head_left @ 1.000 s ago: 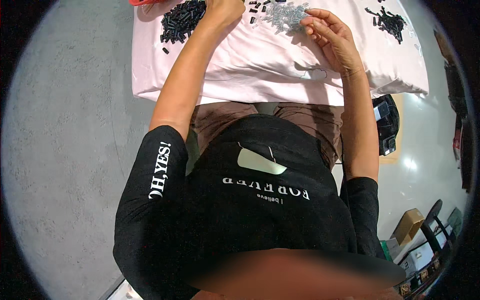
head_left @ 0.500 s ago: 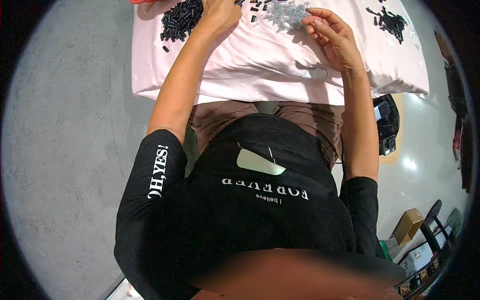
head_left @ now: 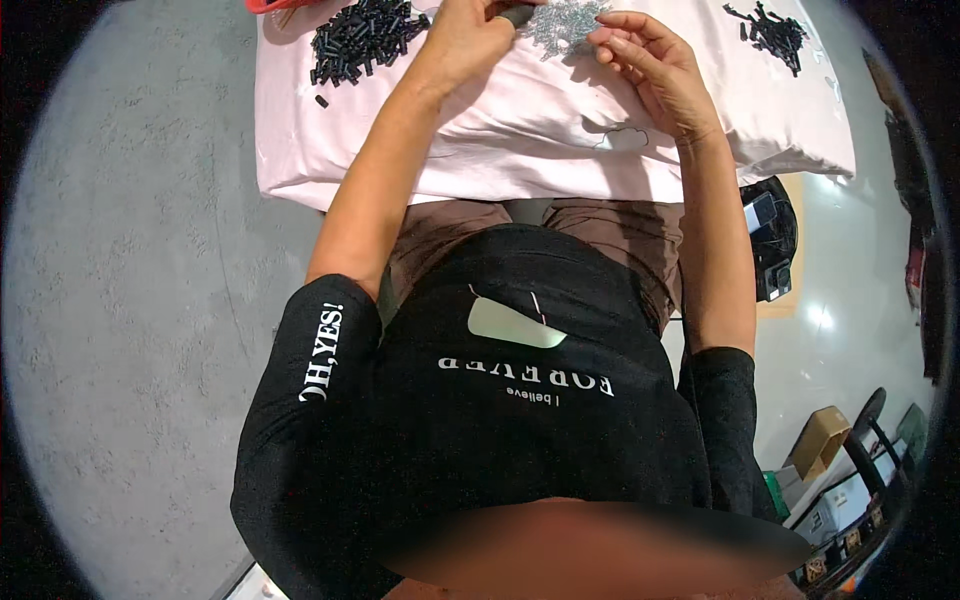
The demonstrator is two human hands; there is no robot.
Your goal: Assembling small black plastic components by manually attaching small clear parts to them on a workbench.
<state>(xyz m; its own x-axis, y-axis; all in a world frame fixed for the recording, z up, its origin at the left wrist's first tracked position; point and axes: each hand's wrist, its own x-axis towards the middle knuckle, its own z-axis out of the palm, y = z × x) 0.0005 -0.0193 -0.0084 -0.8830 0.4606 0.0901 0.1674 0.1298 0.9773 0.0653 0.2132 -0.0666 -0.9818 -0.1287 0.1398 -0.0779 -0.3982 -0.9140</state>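
My left hand [head_left: 468,42] reaches over the table at the top of the view, fingers curled round a short dark piece [head_left: 516,14] that sticks out by the fingertips. Part of that hand is cut off by the upper edge. To its right lies a heap of small clear, glinting pieces [head_left: 560,30]. At the right side of this heap my right hand [head_left: 660,75] has thumb and forefinger pinched together. Whatever is between them is too small to make out. A larger pile of small black tube-like pieces [head_left: 362,40] is left of my left hand.
Pale pink cloth [head_left: 540,160] covers the table, its front edge hanging by my legs. One loose black piece [head_left: 321,101] lies below the large pile. A smaller black pile [head_left: 775,38] sits at the far right. Part of a red container [head_left: 268,5] shows at the top left.
My left hand has moved right, toward the clear heap, with the dark piece in its fingers. My right hand stays pinched beside the heap. The whole view has shifted slightly.
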